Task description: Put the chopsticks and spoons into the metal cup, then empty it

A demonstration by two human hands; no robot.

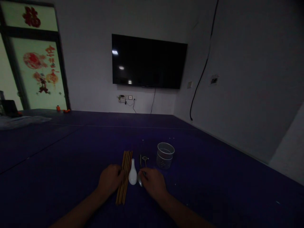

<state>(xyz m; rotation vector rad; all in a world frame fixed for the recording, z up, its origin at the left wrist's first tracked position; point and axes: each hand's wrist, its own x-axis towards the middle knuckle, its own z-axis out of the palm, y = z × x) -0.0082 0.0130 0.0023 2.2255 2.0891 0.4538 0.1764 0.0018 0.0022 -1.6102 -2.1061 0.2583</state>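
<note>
A row of several wooden chopsticks (126, 177) lies side by side, pointing away from me. My left hand (110, 179) is closed at their left edge, its fingertips over the sticks. Just right of them, a white soup spoon (133, 176) rests with its bowl toward me. My right hand (153, 182) is closed over the middle of a metal spoon (140, 181), whose bowl shows below the fingers. Beside its handle is a thin utensil with a ring-shaped end (145, 158), its other end hidden by that hand. A perforated metal utensil holder (165, 155) stands upright beyond my right hand.
Everything rests on a wide dark purple surface (95, 148) with seams and small white specks. At the far left are a clear plastic sheet (26, 121) and orange objects (62, 109). A black cable (200, 79) hangs along the right wall; a television (149, 61) hangs ahead.
</note>
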